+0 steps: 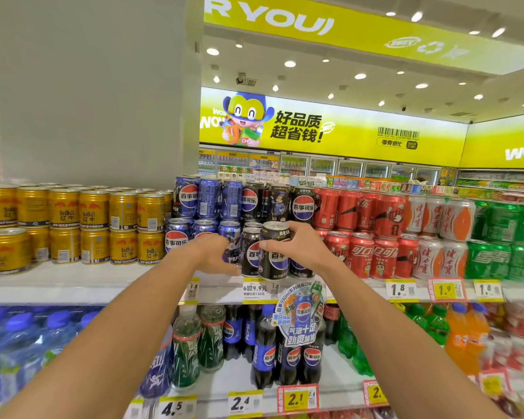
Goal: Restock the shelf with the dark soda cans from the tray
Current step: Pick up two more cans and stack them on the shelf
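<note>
A: Look, your right hand [300, 247] holds the dark can [275, 255]. Your fingers go over its top and your thumb is on its front.
B: Yes, and the can stands straight up at the front edge of the shelf [103, 282], in with the other black cans [301, 207]. I cannot tell if it sits on the shelf yet.
A: Your left hand [212, 255] is curved like a C, just beside the next black can [250, 252].
B: I cannot tell if you hold that one or only touch it. Your two hands are close, with those two cans between them.
A: You have blue cans [208, 198] on your left, then gold cans [94, 208].
B: And red cans [360, 255] on your right. Yellow price tags [401, 290] hang under the shelf, and bottles [263, 349] stand lower down
</note>
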